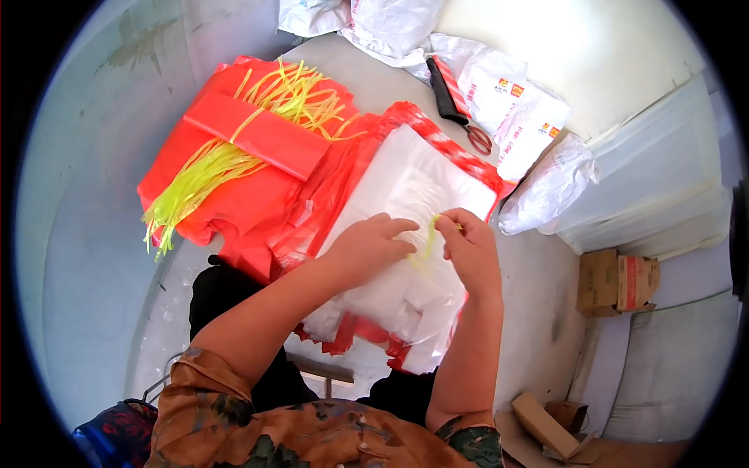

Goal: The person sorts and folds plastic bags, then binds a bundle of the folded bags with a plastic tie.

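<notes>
A stack of clear-white plastic bags [388, 183] lies in front of me on red plastic bags [402, 117]. Over the stack, my right hand [473, 251] pinches a thin yellow plastic strip [431, 236], which hangs down toward the bags and blurs at its lower end. My left hand [368, 251] is just left of the strip, fingers apart, with nothing visible in it. To the left, a bundle of yellow strips [199, 179] lies on a red pile [175, 164], beneath a folded red plastic piece [261, 136] with a strip tied round it.
Scissors with reddish handles [479, 141] lie beyond the stack, beside a black and red object [448, 92]. White printed sacks [499, 93] stand at the back. A cardboard box [599, 282] is at right, with more cardboard [542, 425] at lower right.
</notes>
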The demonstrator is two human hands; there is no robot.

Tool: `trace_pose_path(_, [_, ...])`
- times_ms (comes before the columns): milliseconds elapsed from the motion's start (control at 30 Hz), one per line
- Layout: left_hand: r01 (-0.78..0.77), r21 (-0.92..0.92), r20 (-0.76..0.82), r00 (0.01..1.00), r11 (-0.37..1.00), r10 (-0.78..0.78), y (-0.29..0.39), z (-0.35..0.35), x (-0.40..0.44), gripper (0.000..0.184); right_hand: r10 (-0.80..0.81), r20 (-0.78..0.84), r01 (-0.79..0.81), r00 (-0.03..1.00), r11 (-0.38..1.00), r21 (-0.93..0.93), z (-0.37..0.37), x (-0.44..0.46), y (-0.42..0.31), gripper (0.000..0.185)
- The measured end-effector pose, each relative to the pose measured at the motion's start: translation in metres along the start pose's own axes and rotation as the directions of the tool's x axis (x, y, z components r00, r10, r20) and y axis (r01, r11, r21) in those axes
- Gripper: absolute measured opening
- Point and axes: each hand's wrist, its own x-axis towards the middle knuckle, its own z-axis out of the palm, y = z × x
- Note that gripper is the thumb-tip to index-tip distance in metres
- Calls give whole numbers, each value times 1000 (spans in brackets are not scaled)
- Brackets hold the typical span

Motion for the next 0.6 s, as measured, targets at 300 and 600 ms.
trace_pose_path(300, [144, -39, -14, 989, 989, -145, 5, 3, 6, 22, -351, 197, 401, 916, 758, -515, 57, -16, -31, 15])
trace_pose_path(600, [-179, 53, -187, 965, 982, 186, -13, 11, 6, 24, -868, 150, 833, 474, 387, -396, 75, -80, -7, 17])
